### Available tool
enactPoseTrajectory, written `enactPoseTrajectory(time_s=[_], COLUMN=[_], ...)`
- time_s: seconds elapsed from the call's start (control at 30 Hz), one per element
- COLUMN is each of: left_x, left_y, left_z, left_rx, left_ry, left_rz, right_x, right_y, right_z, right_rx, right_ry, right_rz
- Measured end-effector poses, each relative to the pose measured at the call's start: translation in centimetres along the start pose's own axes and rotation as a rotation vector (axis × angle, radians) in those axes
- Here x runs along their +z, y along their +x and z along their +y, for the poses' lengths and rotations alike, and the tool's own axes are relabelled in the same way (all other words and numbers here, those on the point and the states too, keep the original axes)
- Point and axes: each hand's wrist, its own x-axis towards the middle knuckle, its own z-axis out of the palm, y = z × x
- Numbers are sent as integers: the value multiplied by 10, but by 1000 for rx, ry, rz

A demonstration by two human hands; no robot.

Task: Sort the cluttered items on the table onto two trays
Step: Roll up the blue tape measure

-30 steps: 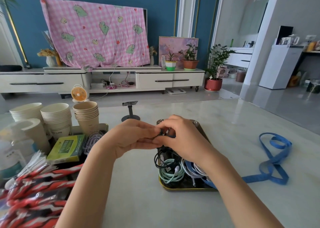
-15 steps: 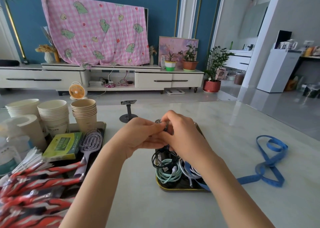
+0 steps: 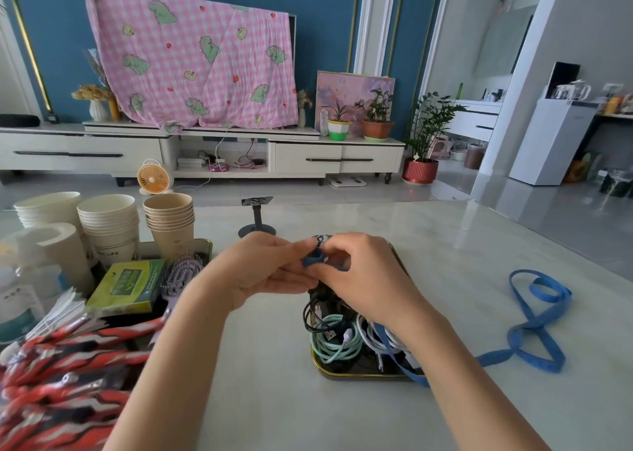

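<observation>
**Both hands on the rolled end of the blue strap, above the cable tray**

We saw the left hand (image 3: 260, 271) and the right hand (image 3: 366, 279) meet fingertip to fingertip, both pinching the small rolled end (image 3: 313, 258) of the blue strap (image 3: 525, 329). The pinch hung over the far end of the right tray (image 3: 359, 376). From the hands the strap ran down under the right wrist and across the tray. It passed over the near right rim and lay in loose loops on the table (image 3: 274, 399), well to the right.

Bare tabletop lay between the two trays, near the person, and around the strap's loops out to the right edge. A black phone stand (image 3: 256, 221) stood just beyond the hands. The left forearm crossed close beside the left tray (image 3: 202, 244), which was crowded to its rim.

We counted two trays. The right tray held three cable coils:
- one black cable (image 3: 310, 317)
- one mint-green cable (image 3: 337, 346)
- one white cable (image 3: 370, 336)

On or around the left tray we counted:
- three cup stacks (image 3: 169, 218)
- one green box (image 3: 126, 288)
- one purple hairbrush (image 3: 181, 272)
- a heap of red-and-white wrapped sticks (image 3: 68, 382), too jumbled to count
</observation>
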Motion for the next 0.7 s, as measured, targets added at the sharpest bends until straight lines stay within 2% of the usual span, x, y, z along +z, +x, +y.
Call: enactPoseTrajectory(time_s=[0.1,0.2,0.3,0.43,0.5,0.57,0.7], left_x=[14,17,9,-5,-10,-11,0], left_y=[7,7,6,-3,-9,-10,1], left_z=[0,0,-1,2,3,2,1], left_rx=[94,129,92,-37,-56,-34,75], left_ry=[-118,-160,-63,100,150,146,-72], left_rz=[65,35,10,-164,-227,-227,-41], right_x=[3,2,-1,-4,-6,-5,1], right_y=[0,0,-1,-2,-2,-2,-3], right_z=[-3,-5,-6,-5,-6,-6,-10], right_rx=[3,-14,-40,-51,-34,-36,-26], right_ry=[-49,-104,-67,91,84,68,-38], right_rz=[169,193,85,-224,-295,-237,62])
